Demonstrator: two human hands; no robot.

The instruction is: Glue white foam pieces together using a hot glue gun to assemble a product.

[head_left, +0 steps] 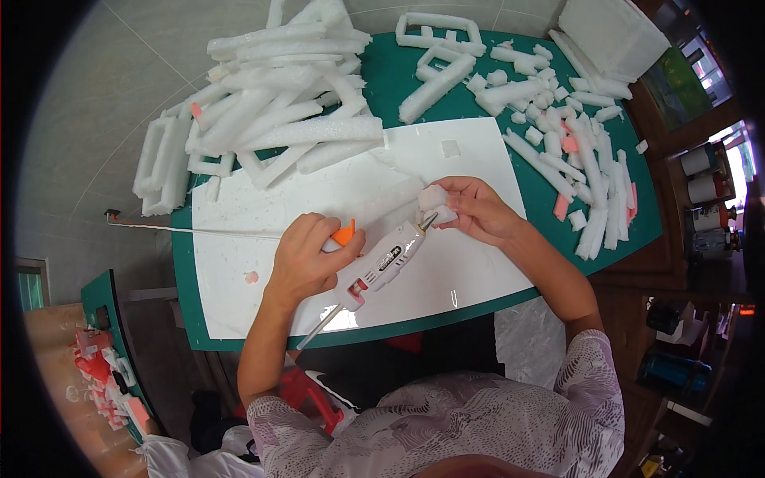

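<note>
My left hand (309,253) is closed round the handle of a white hot glue gun (390,259) with an orange trigger (344,233). A clear glue stick (320,327) juts from its back end. The metal nozzle (429,221) meets a small white foam piece (433,197), which my right hand (482,213) pinches between thumb and fingers. Just left of that piece, a long white foam strip (386,204) lies on the white board (239,299); whether the two touch I cannot tell. Any glue at the nozzle is too small to make out.
On the green table (185,311), foam bars and frames form a large pile (295,88) at the back left. Loose foam chunks and strips (550,119) cover the right side. The gun's white cord (199,231) runs off left. A big foam block (612,36) stands at the far right.
</note>
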